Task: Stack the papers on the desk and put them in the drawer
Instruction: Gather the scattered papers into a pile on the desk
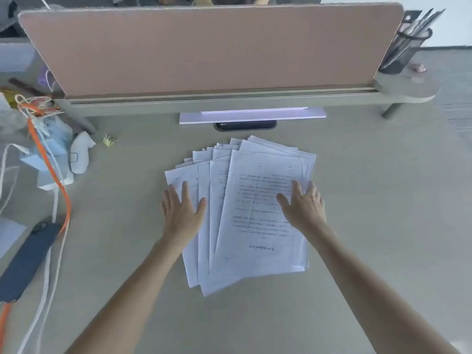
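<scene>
While both hands lie flat, palms down, nothing is actually gripped here. The left hand (181, 209) has its fingers loosely spread, resting on the left edge of the papers (258, 213), with the outer fingers partly hanging over onto the desk (370, 200). The right hand (304, 204) sits on the right side of the top sheet, fingers spread a bit too, thumb pointing inward across the printed text. The papers are a messy fanned pile in the middle of the desk, not squared up yet, just in front of the pink divider panel (204, 47). No drawer shows up anywhere in view. The print on the sheets is too blurry to read. Over on the left there's a tangle of cables (49, 164) and bags, partly cut off by the frame edge. A pen holder (406, 44) sits top right.
</scene>
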Demonstrator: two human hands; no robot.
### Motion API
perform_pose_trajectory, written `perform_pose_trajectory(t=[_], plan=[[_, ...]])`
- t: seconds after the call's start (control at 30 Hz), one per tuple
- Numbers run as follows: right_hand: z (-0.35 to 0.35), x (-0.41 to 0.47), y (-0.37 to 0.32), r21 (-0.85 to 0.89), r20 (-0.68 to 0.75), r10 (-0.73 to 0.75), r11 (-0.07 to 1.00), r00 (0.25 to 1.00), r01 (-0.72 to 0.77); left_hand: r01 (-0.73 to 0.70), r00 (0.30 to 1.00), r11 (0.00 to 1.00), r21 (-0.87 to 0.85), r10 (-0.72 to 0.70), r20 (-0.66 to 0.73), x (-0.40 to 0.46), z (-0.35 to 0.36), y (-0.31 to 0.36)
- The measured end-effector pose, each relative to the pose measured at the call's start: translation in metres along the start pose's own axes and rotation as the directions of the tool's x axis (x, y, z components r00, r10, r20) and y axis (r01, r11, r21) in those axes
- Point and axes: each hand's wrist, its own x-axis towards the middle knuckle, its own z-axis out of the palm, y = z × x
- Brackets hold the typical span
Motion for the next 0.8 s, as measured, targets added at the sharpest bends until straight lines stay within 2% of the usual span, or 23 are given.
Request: perform_pose_trajectory(t=[0.17, 0.27, 0.37, 0.47, 0.57, 0.6, 0.67, 0.73, 0.8], plan=[[0.048, 0.021, 0.016, -0.036, -0.208, -0.101, 0.995, 0.973, 0.095, -0.047, 0.984, 0.986, 0.158, 0.072, -0.161, 0.012, 0.038, -0.007], [0.064, 0.026, 0.022, -0.052, -0.304, -0.176, 0.984, 0.936, 0.168, -0.137, 0.955, 0.980, 0.145, 0.170, -0.245, 0.012, 0.045, -0.007], [0.066, 0.032, 0.024, 0.034, -0.303, -0.229, 0.968, 0.925, 0.250, -0.191, 0.953, 0.981, 0.026, 0.192, -0.235, 0.019, 0.046, -0.005], [0.067, 0.025, 0.023, 0.073, -0.311, -0.329, 0.927, 0.892, 0.368, -0.245, 0.941, 0.969, -0.006, 0.237, -0.243, 0.015, 0.046, -0.004], [0.066, 0.019, 0.022, 0.122, -0.322, -0.294, 0.930, 0.900, 0.347, -0.225, 0.941, 0.958, -0.180, 0.165, -0.295, 0.010, 0.040, -0.007], [0.066, 0.018, 0.022, 0.150, -0.333, -0.266, 0.932, 0.905, 0.329, -0.208, 0.931, 0.959, -0.195, 0.133, -0.340, 0.007, 0.038, -0.010], [0.064, 0.016, 0.020, 0.151, -0.338, -0.249, 0.937, 0.908, 0.313, -0.154, 0.915, 0.981, -0.117, 0.097, -0.392, 0.006, 0.037, -0.016], [0.065, 0.018, 0.018, 0.104, -0.324, -0.278, 0.940, 0.905, 0.326, -0.119, 0.927, 0.990, -0.073, 0.085, -0.365, 0.006, 0.037, -0.016], [0.068, 0.021, 0.016, 0.040, -0.303, -0.314, 0.939, 0.900, 0.341, -0.149, 0.936, 0.984, -0.102, 0.107, -0.335, 0.010, 0.039, -0.011]])
